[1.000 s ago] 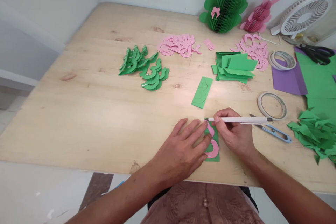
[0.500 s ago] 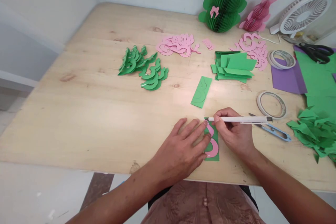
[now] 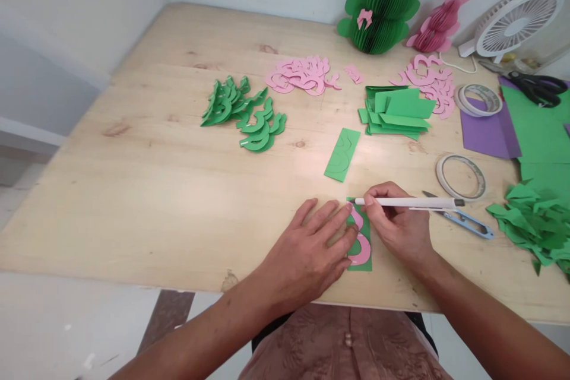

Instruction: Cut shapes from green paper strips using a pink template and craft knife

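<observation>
My left hand point(image 3: 312, 249) lies flat with fingers stretched out, its fingertips pressing a pink curved paper template point(image 3: 364, 249) onto a green paper strip point(image 3: 366, 266). Between the fingers of my right hand point(image 3: 398, 222) is a white pen point(image 3: 409, 202), tilted almost level. The pen's tip touches the top of the strip, at the upper end of the template. Part of the template is hidden under my left fingers. Just beyond my hands lies another green strip point(image 3: 342, 155) with a curved outline drawn on it.
Blue thread snips point(image 3: 472, 224) and a tape roll point(image 3: 461, 177) lie right of my right hand, near green paper scraps point(image 3: 532, 222). Farther back are folded green strips point(image 3: 398, 111), green cutouts point(image 3: 260, 124), pink cutouts point(image 3: 300, 75), a green honeycomb paper figure point(image 3: 383, 6) and a white fan point(image 3: 514, 27).
The pen tip has shifted very slightly to the right along the template's top edge. My left hand holds the same place on the paper.
</observation>
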`<act>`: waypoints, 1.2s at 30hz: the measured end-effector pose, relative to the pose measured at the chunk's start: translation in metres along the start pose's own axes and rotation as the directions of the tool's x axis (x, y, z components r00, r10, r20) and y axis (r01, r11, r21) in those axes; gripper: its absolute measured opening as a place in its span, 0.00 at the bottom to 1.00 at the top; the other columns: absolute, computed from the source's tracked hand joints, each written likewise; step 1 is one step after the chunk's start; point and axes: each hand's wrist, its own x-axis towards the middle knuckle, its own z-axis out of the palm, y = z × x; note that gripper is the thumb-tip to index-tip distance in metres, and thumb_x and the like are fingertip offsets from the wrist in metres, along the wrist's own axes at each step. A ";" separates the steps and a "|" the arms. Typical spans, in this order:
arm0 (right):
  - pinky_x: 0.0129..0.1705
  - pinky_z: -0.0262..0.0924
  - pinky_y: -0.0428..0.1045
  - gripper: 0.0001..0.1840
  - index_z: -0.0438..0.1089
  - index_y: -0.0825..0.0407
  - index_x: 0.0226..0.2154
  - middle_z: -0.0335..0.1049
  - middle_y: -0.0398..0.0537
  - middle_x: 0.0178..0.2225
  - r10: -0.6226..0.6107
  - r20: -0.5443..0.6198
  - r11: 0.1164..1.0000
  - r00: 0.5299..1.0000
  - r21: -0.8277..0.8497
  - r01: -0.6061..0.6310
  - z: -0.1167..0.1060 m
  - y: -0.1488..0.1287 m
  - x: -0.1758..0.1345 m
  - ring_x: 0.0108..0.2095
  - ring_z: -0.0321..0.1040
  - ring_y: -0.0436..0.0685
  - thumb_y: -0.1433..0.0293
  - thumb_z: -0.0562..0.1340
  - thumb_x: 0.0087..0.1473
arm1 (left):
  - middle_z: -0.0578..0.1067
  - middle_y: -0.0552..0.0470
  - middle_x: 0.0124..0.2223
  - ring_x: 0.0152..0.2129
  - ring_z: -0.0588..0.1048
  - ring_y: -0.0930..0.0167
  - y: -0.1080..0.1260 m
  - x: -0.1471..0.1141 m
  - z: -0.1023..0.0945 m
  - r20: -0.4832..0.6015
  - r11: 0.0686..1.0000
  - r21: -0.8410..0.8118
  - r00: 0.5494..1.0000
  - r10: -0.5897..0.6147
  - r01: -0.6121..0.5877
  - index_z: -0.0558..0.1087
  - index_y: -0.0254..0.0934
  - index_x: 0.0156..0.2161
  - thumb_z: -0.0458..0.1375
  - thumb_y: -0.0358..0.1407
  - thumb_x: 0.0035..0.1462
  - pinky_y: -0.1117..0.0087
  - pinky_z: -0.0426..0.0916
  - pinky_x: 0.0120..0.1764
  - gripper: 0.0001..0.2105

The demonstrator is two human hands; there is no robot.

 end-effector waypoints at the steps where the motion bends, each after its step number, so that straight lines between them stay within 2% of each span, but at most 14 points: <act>1: 0.19 0.55 0.43 0.05 0.66 0.49 0.25 0.67 0.38 0.20 0.008 0.000 1.000 1.000 0.000 -0.008 0.000 0.000 0.000 0.19 0.63 0.48 0.72 0.59 0.52 | 0.63 0.45 0.66 0.62 0.61 0.59 0.000 0.000 0.000 -0.001 1.000 0.000 1.000 0.000 0.000 0.67 0.39 0.58 0.54 0.41 0.65 0.50 0.53 0.63 0.18; 10: 0.20 0.57 0.43 0.06 0.66 0.49 0.25 0.67 0.39 0.20 0.034 -0.009 0.999 0.999 0.000 -0.034 0.000 0.001 -0.002 0.20 0.63 0.48 0.70 0.59 0.52 | 0.64 0.45 0.65 0.61 0.61 0.58 0.000 0.000 -0.001 -0.009 1.000 0.002 1.000 -0.003 0.003 0.68 0.39 0.57 0.54 0.41 0.65 0.50 0.54 0.62 0.17; 17: 0.18 0.55 0.43 0.06 0.66 0.49 0.24 0.65 0.38 0.19 0.011 -0.019 1.000 1.000 0.006 -0.011 -0.001 -0.001 -0.002 0.17 0.60 0.47 0.71 0.59 0.52 | 0.63 0.45 0.65 0.62 0.61 0.58 -0.001 0.000 0.000 0.009 1.000 0.002 1.000 0.000 0.000 0.68 0.39 0.57 0.52 0.41 0.66 0.50 0.53 0.62 0.17; 27: 0.20 0.58 0.44 0.06 0.66 0.49 0.24 0.66 0.39 0.19 0.048 -0.012 0.999 0.999 0.025 -0.048 -0.001 -0.001 -0.003 0.19 0.64 0.49 0.70 0.59 0.52 | 0.63 0.45 0.66 0.62 0.60 0.58 -0.001 0.000 0.000 0.007 1.000 -0.005 1.000 0.001 -0.001 0.67 0.38 0.57 0.52 0.40 0.67 0.50 0.53 0.62 0.17; 36: 0.18 0.52 0.43 0.06 0.66 0.50 0.24 0.65 0.38 0.18 -0.012 -0.037 1.000 0.999 -0.022 0.011 -0.001 0.000 -0.003 0.17 0.59 0.47 0.71 0.58 0.51 | 0.63 0.45 0.65 0.61 0.61 0.58 -0.001 0.000 0.000 0.010 1.000 -0.001 1.000 0.005 -0.005 0.67 0.39 0.58 0.52 0.41 0.66 0.49 0.53 0.62 0.18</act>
